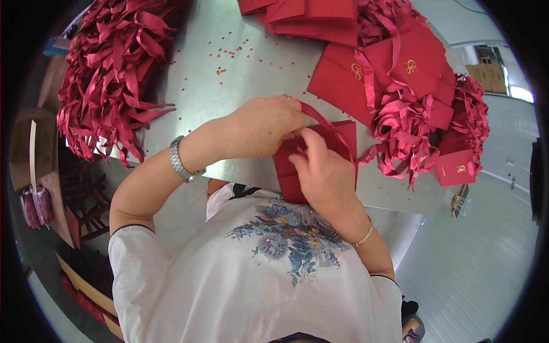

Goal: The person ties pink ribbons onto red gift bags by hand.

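Observation:
A small red paper bag (287, 174) is at the table's near edge, right in front of me. A red ribbon (315, 114) loops over its upper part. My left hand (271, 126), with a metal watch on the wrist, is closed with its fingers pinched on the ribbon at the bag's top. Close against it, my right hand (329, 174) is bent over the bag, its thumb and fingertips drawn together near the same spot. What lies between the right fingertips is largely hidden.
A heap of red ribbon handles (114, 74) covers the table's left side. Stacked red bags (311, 20) lie at the back; more bags with gold print (394, 63) and tangled ribbons (397, 137) fill the right. Small red paper dots (231, 52) are scattered on the metal table (229, 86).

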A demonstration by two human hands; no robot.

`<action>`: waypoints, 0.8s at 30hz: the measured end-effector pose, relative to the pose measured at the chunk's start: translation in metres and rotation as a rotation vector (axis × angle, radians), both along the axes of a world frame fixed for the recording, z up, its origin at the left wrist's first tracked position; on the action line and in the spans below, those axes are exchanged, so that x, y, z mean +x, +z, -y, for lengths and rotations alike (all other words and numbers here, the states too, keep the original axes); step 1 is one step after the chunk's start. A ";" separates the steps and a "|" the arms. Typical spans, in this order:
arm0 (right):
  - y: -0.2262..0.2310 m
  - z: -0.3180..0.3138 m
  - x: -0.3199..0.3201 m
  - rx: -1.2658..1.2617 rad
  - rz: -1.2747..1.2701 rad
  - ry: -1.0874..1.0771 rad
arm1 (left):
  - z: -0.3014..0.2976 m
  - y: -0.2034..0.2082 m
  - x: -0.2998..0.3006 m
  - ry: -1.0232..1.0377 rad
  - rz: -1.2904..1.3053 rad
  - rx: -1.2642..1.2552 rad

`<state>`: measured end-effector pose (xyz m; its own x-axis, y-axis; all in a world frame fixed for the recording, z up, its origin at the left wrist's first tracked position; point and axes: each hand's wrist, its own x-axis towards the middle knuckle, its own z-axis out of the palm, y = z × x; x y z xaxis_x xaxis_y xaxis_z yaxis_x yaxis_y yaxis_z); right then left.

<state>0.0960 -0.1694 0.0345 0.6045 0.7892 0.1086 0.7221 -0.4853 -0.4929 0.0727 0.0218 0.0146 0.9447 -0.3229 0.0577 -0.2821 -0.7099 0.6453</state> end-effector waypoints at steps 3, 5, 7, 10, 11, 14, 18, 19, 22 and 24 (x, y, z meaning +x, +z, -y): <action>0.016 0.018 -0.001 -0.065 0.242 0.118 | -0.004 -0.007 -0.001 0.023 0.015 0.051; 0.020 0.034 0.002 -0.051 0.277 0.168 | -0.004 -0.009 -0.001 0.043 0.003 0.097; 0.017 0.048 0.009 0.093 0.223 0.207 | -0.004 -0.007 0.000 0.053 -0.027 0.080; 0.000 0.075 0.008 0.272 0.182 0.072 | -0.006 -0.010 0.002 0.045 -0.023 0.099; -0.016 0.083 0.005 0.301 0.119 -0.074 | -0.005 -0.010 0.004 0.039 -0.024 0.100; -0.046 0.091 0.000 0.239 -0.074 -0.254 | -0.005 -0.009 0.005 0.030 -0.049 0.140; -0.054 0.091 0.003 0.179 0.004 -0.180 | -0.010 -0.015 0.009 0.178 0.001 0.204; -0.054 0.091 0.004 0.165 -0.001 -0.176 | -0.018 -0.019 0.012 0.294 0.062 0.279; -0.053 0.091 0.005 0.188 -0.018 -0.169 | -0.063 -0.022 0.028 0.567 0.115 0.303; -0.052 0.091 0.006 0.185 0.005 -0.162 | -0.058 -0.012 0.031 0.565 0.160 0.141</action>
